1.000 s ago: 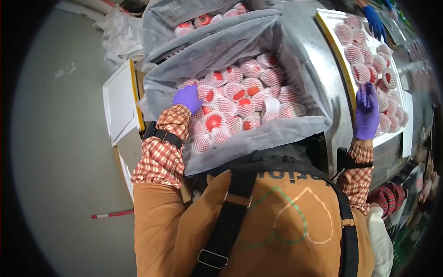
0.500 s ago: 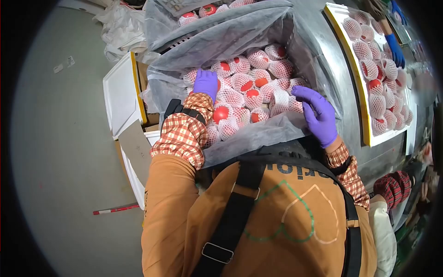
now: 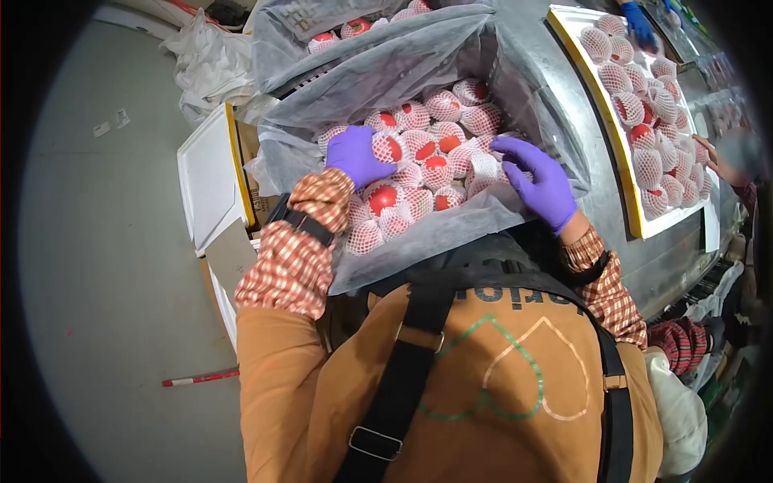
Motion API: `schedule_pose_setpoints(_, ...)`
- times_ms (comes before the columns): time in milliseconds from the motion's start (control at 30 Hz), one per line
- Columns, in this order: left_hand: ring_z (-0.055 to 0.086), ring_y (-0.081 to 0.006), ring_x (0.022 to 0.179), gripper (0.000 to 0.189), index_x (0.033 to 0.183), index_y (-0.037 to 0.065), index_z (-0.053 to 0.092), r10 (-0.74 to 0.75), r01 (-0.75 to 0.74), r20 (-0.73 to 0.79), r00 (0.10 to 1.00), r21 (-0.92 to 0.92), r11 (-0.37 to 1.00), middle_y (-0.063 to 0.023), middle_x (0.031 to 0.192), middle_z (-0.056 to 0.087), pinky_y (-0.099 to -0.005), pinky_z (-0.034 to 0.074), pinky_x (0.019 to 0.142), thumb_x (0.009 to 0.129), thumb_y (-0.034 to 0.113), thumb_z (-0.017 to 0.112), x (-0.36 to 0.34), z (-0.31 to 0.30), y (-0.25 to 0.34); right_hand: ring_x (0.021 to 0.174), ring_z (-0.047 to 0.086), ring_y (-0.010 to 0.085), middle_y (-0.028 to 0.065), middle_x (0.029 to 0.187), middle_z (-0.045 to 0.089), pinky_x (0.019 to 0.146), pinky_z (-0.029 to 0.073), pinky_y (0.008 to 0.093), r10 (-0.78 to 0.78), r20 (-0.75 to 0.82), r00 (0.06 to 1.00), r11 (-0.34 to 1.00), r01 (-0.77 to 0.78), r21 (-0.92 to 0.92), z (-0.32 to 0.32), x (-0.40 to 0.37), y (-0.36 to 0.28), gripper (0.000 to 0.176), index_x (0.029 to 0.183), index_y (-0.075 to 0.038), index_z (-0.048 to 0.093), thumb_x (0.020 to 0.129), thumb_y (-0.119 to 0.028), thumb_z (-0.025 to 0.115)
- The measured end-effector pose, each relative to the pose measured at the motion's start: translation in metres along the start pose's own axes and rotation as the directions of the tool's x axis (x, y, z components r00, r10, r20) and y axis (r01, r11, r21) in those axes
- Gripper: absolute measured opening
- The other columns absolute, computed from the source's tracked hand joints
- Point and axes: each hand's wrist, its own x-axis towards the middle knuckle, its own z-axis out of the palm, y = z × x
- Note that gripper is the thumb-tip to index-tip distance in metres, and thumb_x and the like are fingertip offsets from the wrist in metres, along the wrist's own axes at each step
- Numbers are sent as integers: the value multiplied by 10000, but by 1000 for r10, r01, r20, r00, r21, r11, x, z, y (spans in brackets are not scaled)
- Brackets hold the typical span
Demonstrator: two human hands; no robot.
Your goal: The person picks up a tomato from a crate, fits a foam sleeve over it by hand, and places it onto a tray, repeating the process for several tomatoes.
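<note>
The underside and fingertips of the left hand (image 3: 357,156) are hidden, so whether it holds a fruit cannot be told. The palm of the right hand (image 3: 547,187) is out of sight. Under the top fruits (image 3: 382,198), any lower ones are covered, and foam nets partly veil their skins. The gray liner (image 3: 378,72) masks most of its bin's walls. A 2nd bin (image 3: 298,20) is cut off by the top edge, as is the arm above a co-worker's blue glove (image 3: 638,26). A round gray blur (image 3: 737,153) covers part of another person's hand (image 3: 713,157). The strap (image 3: 403,362) hides part of the shirt lettering (image 3: 511,299); the print on the cardboard (image 3: 251,197) is too small to read.
</note>
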Motion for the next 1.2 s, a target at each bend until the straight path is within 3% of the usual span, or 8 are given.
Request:
schedule_pose_setpoints(133, 551, -314, 1064, 787, 1237, 41, 513, 135, -338, -354, 925, -609, 718, -163, 1140, 548, -403, 455, 927, 594, 334, 859, -28, -2, 25, 1137, 538, 142, 73, 1364, 482, 896, 469, 274, 180, 161, 970, 883, -231, 409, 12, 10, -21, 487, 1407, -73, 399, 950, -172, 539)
schedule_pose_setpoints(267, 534, -301, 1061, 783, 1262, 42, 491, 172, -478, -478, 861, -649, 592, -147, 1129, 530, -409, 447, 936, 604, 245, 864, -57, -22, 69, 1164, 523, 201, 126, 1336, 471, 901, 494, 331, 283, 360, 889, 600, -457, 657, 27, 17, -54, 646, 1455, -79, 294, 932, -333, 575)
schedule_pose_setpoints(500, 529, -283, 1113, 897, 1375, 36, 372, 100, -484, -569, 816, -578, 657, -164, 1223, 474, -381, 449, 965, 651, 257, 854, -75, -4, 91, 1096, 573, 156, 73, 1230, 578, 909, 485, 295, 275, 271, 922, 540, -382, 750, 41, 19, -54, 456, 1326, -54, 502, 956, -315, 551)
schedule_pose_setpoints(567, 506, -282, 1160, 938, 1389, -4, 311, 35, -398, -405, 914, -874, 278, -177, 1248, 451, -371, 444, 981, 673, 267, 853, -83, -2, 102, 1106, 568, 162, 70, 1241, 575, 925, 476, 299, 303, 257, 918, 523, -386, 760, 48, 17, -42, 423, 1313, -46, 516, 966, -287, 541)
schedule_pose_setpoints(733, 494, -267, 1180, 912, 1365, -18, 328, -19, -337, -410, 912, -774, 536, -175, 1284, 434, -357, 448, 976, 675, 255, 857, -75, 10, 101, 1110, 570, 160, 80, 1237, 600, 946, 454, 297, -15, -45, 999, 821, 38, 569, 54, 15, -32, 346, 1280, -26, 551, 982, -197, 510)
schedule_pose_setpoints(1000, 480, -225, 1227, 935, 1459, 51, 270, 208, -123, -207, 956, -927, -355, -114, 1378, 408, -359, 418, 1024, 723, 235, 816, -91, -17, 103, 1046, 606, 150, 90, 1129, 662, 913, 464, 279, -81, -2, 997, 953, 78, 292, 4, 18, -26, 324, 1260, -81, 590, 966, -208, 541)
schedule_pose_setpoints(1133, 451, -219, 1245, 913, 1469, 72, 266, 177, -147, -189, 966, -963, -228, -112, 1386, 397, -355, 404, 1036, 739, 198, 800, -88, -19, 107, 1097, 587, 168, 97, 1169, 648, 940, 449, 292, 71, 137, 988, 921, -118, 372, 0, 15, -29, 334, 1272, -79, 580, 969, -214, 538)
schedule_pose_setpoints(1200, 438, -223, 1255, 913, 1466, 71, 270, 149, -261, -261, 954, -965, -24, -116, 1382, 396, -352, 402, 1036, 732, 171, 802, -83, -8, 107, 1168, 556, 212, 120, 1251, 598, 978, 428, 317, -196, -79, 978, 943, 209, 257, 5, 18, -40, 342, 1285, -86, 568, 961, -190, 538)
